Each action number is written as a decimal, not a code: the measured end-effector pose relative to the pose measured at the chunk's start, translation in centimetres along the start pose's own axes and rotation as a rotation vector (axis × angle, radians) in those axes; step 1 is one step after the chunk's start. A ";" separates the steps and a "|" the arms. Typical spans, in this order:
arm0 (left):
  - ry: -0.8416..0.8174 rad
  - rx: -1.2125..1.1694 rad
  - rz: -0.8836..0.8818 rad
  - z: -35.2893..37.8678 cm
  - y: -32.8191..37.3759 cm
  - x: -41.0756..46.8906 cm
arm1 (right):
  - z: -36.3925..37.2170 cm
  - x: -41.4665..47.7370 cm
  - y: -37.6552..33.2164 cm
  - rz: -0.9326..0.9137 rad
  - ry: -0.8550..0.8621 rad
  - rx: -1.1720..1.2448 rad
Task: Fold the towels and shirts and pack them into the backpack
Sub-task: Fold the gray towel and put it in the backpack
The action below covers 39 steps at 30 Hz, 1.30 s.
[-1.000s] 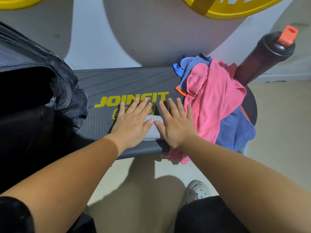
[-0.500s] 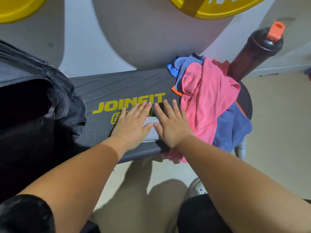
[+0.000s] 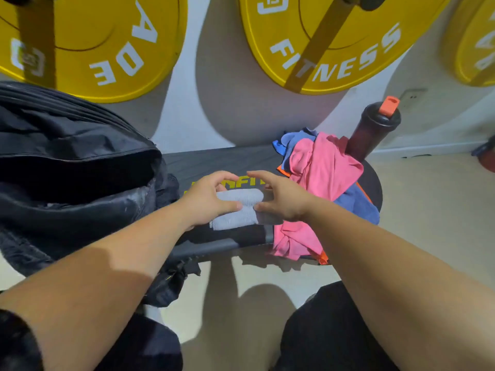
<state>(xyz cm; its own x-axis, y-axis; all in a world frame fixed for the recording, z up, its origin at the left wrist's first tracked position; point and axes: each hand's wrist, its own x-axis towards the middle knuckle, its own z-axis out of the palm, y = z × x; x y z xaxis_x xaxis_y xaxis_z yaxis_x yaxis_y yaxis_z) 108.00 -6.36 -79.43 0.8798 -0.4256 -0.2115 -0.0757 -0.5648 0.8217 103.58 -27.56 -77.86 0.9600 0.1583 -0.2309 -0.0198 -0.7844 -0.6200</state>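
Note:
A small folded grey towel (image 3: 238, 207) lies on the dark bench (image 3: 214, 162) in the middle. My left hand (image 3: 206, 199) grips its left side, thumb on top and fingers curled over the far edge. My right hand (image 3: 281, 196) pinches its right end, thumb against the cloth. A black backpack (image 3: 75, 170) stands open at the left, touching the bench. At the bench's right end sits a loose pile with a pink shirt (image 3: 321, 167) over a blue towel (image 3: 356, 207).
A dark bottle with an orange cap (image 3: 375, 129) stands behind the pile. Yellow weight plates (image 3: 321, 44) hang on the wall beyond the bench. My knees in black trousers show at the bottom, over a pale floor (image 3: 428, 210).
Both hands were pressing flat on the grey towel; now their fingers curl round its ends and take hold of it. The camera has tilted up, showing more wall.

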 end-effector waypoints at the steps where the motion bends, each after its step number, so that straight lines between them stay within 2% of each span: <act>1: -0.010 -0.043 0.003 -1.4 0.8 -1.0 | -0.8 -0.5 -1.0 -0.016 0.015 0.058; 6: -0.074 -0.101 0.122 -6.7 4.1 -5.4 | -3.1 -2.9 -6.0 -0.103 0.073 0.326; 10: -0.043 -0.123 0.131 -9.9 5.0 -7.5 | -2.9 -3.1 -8.8 -0.165 0.078 0.413; 13: -0.084 -0.039 0.108 -12.3 4.6 -8.8 | -2.5 -2.6 -10.9 -0.165 0.024 0.457; 18: -0.029 0.073 0.060 -17.2 2.3 -11.3 | -1.2 0.5 -15.6 -0.206 -0.110 0.285; 22: 0.028 0.113 0.032 -22.3 -1.0 -14.7 | -0.3 4.1 -22.4 -0.381 -0.104 0.141; 25: 0.134 0.053 -0.017 -25.9 -3.6 -17.2 | 0.7 7.0 -27.5 -0.471 -0.161 0.003; 28: 0.278 -0.033 -0.038 -28.7 -5.5 -18.1 | 2.2 10.1 -31.1 -0.499 -0.237 -0.143; 30: 0.318 -0.033 -0.025 -29.7 -6.4 -17.3 | 3.1 12.1 -32.4 -0.505 -0.257 -0.266; 33: 0.275 0.029 -0.013 -29.2 -7.9 -14.6 | 3.7 14.1 -33.4 -0.504 -0.205 -0.408; 39: 0.085 0.183 -0.089 -26.6 -11.9 -12.1 | 2.4 16.9 -33.8 -0.499 -0.089 -0.437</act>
<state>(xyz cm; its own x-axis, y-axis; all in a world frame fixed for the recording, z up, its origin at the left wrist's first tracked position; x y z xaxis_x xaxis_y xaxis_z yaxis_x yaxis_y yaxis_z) 110.73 24.31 -72.58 0.9226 -0.3116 -0.2272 -0.0730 -0.7197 0.6905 119.86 3.02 -62.60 0.7979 0.5990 -0.0676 0.5533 -0.7722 -0.3123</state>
